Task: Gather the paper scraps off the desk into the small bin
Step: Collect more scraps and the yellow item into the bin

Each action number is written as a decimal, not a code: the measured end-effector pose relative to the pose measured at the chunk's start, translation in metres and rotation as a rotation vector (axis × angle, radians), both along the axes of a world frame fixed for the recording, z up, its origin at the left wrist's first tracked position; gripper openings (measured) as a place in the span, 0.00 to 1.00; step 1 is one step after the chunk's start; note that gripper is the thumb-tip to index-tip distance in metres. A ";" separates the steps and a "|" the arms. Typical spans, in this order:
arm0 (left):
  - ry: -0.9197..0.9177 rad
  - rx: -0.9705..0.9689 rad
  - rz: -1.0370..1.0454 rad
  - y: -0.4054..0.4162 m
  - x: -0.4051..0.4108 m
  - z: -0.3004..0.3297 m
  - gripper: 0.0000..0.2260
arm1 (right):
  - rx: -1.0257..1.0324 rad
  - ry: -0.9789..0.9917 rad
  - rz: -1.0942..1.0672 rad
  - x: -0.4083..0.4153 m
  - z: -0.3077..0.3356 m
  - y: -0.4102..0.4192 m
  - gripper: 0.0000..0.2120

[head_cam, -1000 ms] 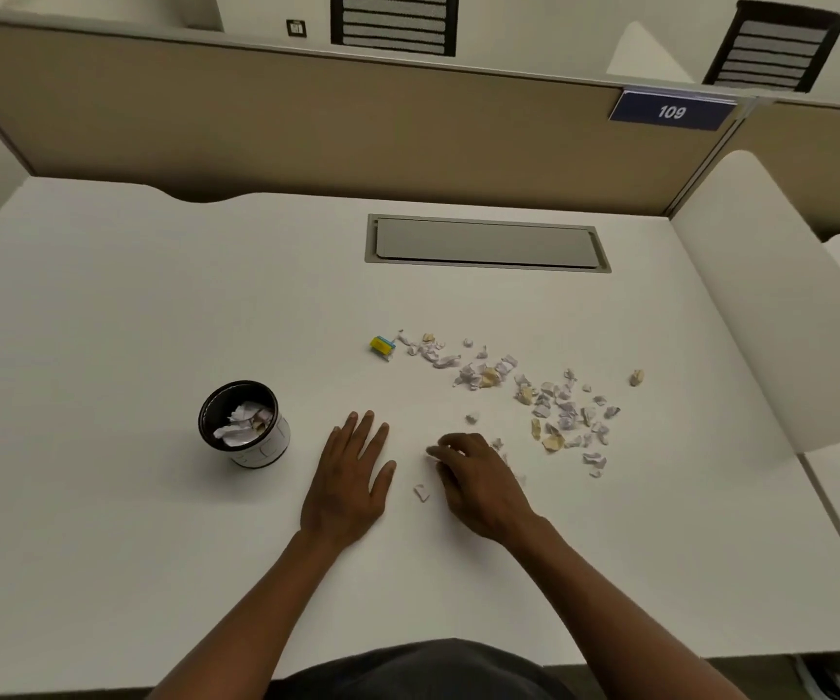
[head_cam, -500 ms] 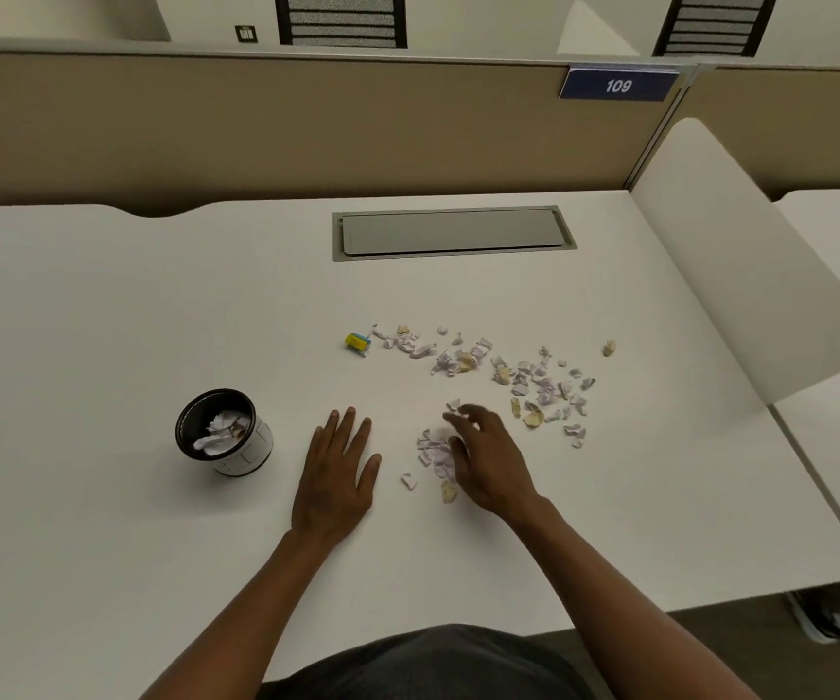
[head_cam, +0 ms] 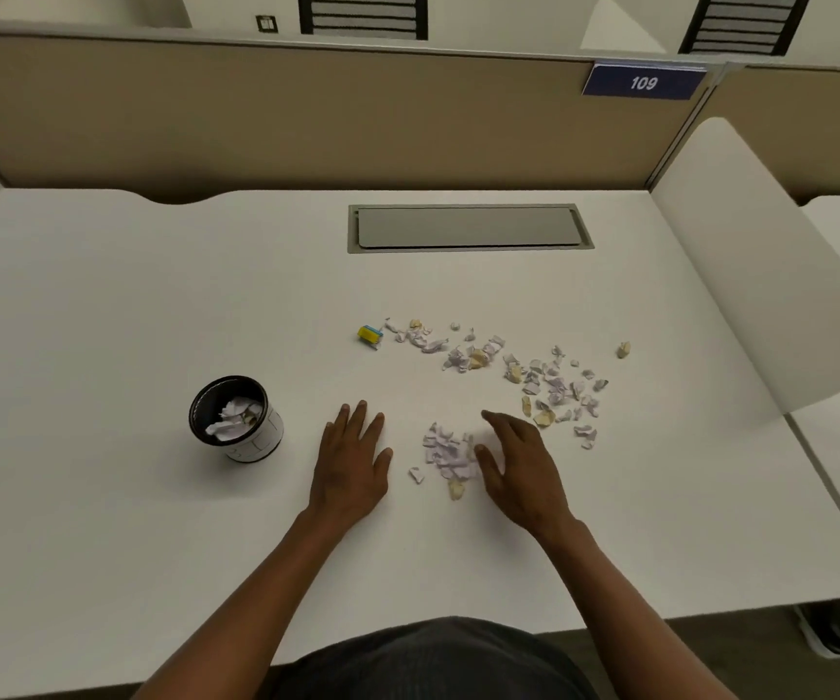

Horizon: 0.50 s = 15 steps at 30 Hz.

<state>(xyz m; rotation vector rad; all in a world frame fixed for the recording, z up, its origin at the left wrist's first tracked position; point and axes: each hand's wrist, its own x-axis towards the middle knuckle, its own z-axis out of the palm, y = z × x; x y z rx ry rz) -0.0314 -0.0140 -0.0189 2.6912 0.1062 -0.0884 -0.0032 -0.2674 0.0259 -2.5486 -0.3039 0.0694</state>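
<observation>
White laminate desk [head_cam: 130, 305] took up most of what we saw, with a tan partition wall [head_cam: 266, 118] along the far edge and a blue "109" tag [head_cam: 643, 82] up on its right end. Set into the desk on the far side was a grey cable hatch [head_cam: 468, 227].

Our left hand [head_cam: 350, 464] lay flat on the desk, palm down, fingers spread, gripping nothing. Our right hand [head_cam: 521, 472] was open too, turned on its edge with the fingers loosely curved, right up against a small heap of scraps [head_cam: 446, 449] that sat between the two hands.

Left of the left hand, near but apart, stood the small bin [head_cam: 236, 419], upright, black rim, white side, with some crumpled paper already inside.

Most paper scraps [head_cam: 554, 384] were strewn in a loose band farther out and to the right, with one stray bit [head_cam: 623, 349] off at the right end. At the band's left end sat a little yellow-and-blue thing [head_cam: 370, 334]; we couldn't tell what it was.
</observation>
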 end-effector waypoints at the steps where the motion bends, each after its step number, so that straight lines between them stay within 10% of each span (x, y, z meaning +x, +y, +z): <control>1: -0.001 -0.035 0.014 -0.002 0.000 0.004 0.25 | -0.030 0.029 -0.045 0.001 0.001 -0.007 0.29; 7: 0.115 -0.214 -0.136 -0.015 0.000 0.016 0.41 | -0.309 0.206 -0.017 -0.003 -0.002 -0.023 0.51; 15: 0.190 -0.244 -0.160 -0.036 0.018 0.021 0.44 | -0.181 0.190 0.085 -0.006 -0.009 0.008 0.39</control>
